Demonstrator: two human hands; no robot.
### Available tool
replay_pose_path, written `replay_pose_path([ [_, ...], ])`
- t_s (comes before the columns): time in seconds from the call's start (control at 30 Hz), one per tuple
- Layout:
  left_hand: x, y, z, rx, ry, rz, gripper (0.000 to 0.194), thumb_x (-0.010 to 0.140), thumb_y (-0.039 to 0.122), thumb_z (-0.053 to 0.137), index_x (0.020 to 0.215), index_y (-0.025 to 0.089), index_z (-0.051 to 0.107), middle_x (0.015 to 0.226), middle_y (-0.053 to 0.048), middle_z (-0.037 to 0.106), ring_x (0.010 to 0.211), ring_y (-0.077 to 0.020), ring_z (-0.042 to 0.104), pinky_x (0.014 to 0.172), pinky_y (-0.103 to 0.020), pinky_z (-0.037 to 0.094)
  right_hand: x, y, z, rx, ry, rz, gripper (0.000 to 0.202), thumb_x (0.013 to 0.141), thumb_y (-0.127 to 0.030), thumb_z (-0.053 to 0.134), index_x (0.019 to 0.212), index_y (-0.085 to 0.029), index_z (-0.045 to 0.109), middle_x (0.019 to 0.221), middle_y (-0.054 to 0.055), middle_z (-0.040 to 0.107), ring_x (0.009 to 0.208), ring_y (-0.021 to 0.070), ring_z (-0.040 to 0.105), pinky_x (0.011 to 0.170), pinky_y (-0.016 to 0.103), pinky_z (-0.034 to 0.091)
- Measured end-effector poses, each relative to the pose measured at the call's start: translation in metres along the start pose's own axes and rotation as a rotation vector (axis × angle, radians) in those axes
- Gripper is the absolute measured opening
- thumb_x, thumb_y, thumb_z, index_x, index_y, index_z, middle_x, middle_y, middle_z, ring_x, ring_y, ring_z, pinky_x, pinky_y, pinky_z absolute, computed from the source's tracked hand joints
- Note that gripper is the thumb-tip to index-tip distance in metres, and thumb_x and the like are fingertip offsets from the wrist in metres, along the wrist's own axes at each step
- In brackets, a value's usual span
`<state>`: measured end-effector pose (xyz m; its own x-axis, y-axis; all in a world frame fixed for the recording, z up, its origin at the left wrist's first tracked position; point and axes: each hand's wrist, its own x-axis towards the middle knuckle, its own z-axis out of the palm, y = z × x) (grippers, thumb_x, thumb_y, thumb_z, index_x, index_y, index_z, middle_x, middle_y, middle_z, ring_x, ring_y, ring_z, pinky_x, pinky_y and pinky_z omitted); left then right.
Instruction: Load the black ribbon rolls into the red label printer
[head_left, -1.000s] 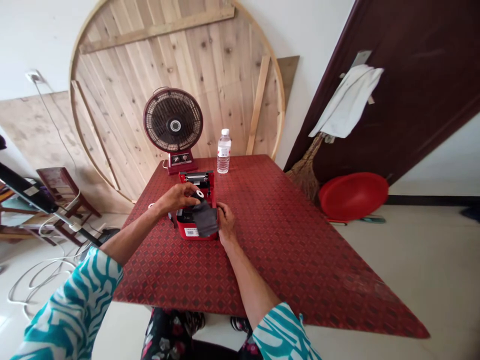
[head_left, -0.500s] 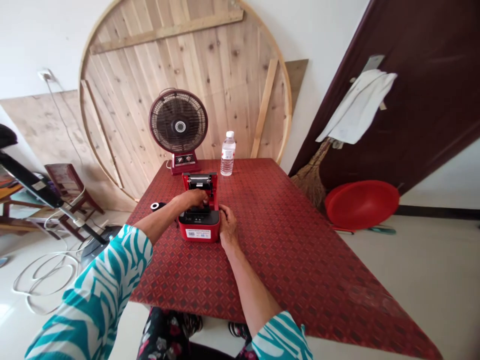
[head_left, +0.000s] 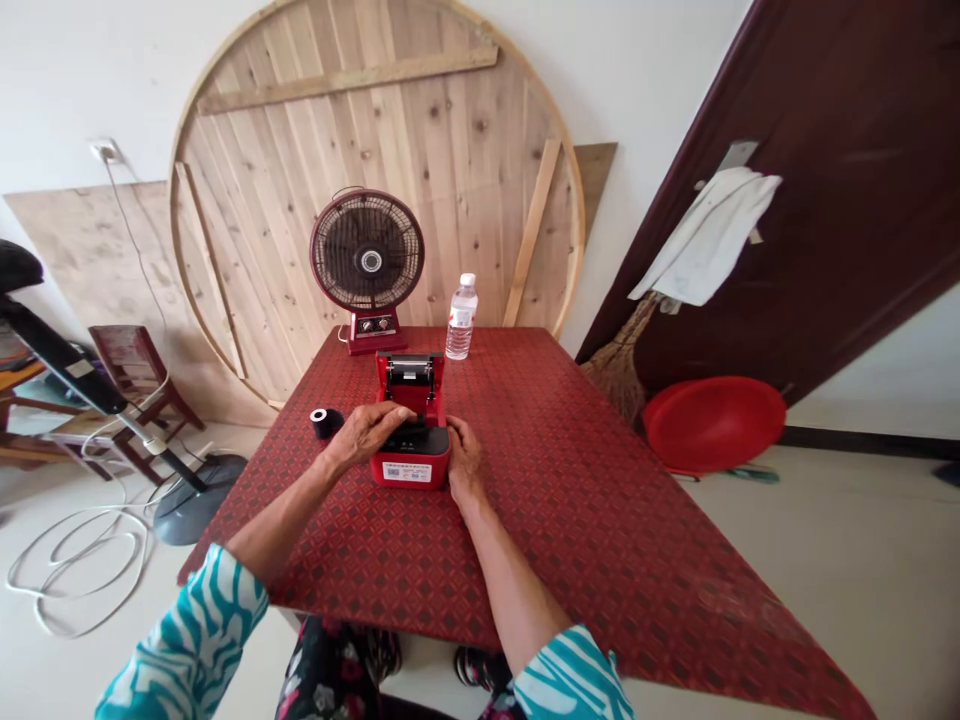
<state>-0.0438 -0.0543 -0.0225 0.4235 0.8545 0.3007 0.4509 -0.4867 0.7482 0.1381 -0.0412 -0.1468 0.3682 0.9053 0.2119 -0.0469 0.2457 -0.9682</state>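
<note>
A red and black printer-like device [head_left: 411,470] stands on the patterned red table with its lid raised. My left hand [head_left: 367,430] lies over the left side of its opening, fingertips at the black inner part; whether they pinch anything small is hidden. Against the device's right side, my right hand [head_left: 466,458] is wrapped, steadying the red casing. A black roll with a white core [head_left: 325,423] rests on the table just left of my left hand.
At the table's back stand a red fan [head_left: 367,255] and a water bottle [head_left: 460,318]. A stand with a round base [head_left: 199,500] and looped cable is on the floor at left. At right are a broom [head_left: 619,370] and a red basin [head_left: 716,425].
My left hand has drawn back from deep inside the device to its left edge, uncovering more of the raised lid and the black roll. The view has shifted slightly.
</note>
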Motion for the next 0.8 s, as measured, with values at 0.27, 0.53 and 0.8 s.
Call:
replay_pose_path([
  [0.27, -0.016, -0.008, 0.018, 0.209, 0.246, 0.327, 0.04, 0.098, 0.044, 0.042, 0.09, 0.022, 0.075, 0.103, -0.01, 0.073, 0.103, -0.024, 0.064, 0.098, -0.043, 0.044, 0.054, -0.03, 0.017, 0.073, 0.034, -0.009, 0.049, 0.083, -0.055, 0.051, 0.119, -0.025, 0.062, 0.131, 0.008, 0.064, 0.118, 0.022, 0.059, 0.099, 0.041, 0.047],
  [0.53, -0.019, -0.02, 0.026, 0.435, 0.45, 0.462, 0.041, 0.098, 0.045, 0.043, 0.087, 0.024, 0.077, 0.145, -0.01, 0.05, 0.143, -0.0315, 0.029, 0.114, -0.053, 0.03, 0.071, -0.08, 0.025, 0.076, -0.106, -0.17, 0.048, 0.086, -0.06, 0.043, 0.107, -0.025, 0.067, 0.116, 0.005, 0.069, 0.108, 0.0222, 0.062, 0.099, 0.043, 0.047],
  [0.8, -0.023, -0.032, 0.023, 0.307, 0.569, 0.285, 0.058, 0.101, 0.054, 0.022, 0.12, 0.018, 0.064, 0.135, -0.015, 0.057, 0.132, -0.0288, 0.044, 0.111, -0.051, 0.032, 0.007, -0.073, 0.002, -0.04, -0.067, -0.36, 0.048, 0.095, -0.056, 0.034, 0.092, -0.024, 0.07, 0.111, 0.007, 0.072, 0.111, 0.0211, 0.064, 0.107, 0.043, 0.043],
])
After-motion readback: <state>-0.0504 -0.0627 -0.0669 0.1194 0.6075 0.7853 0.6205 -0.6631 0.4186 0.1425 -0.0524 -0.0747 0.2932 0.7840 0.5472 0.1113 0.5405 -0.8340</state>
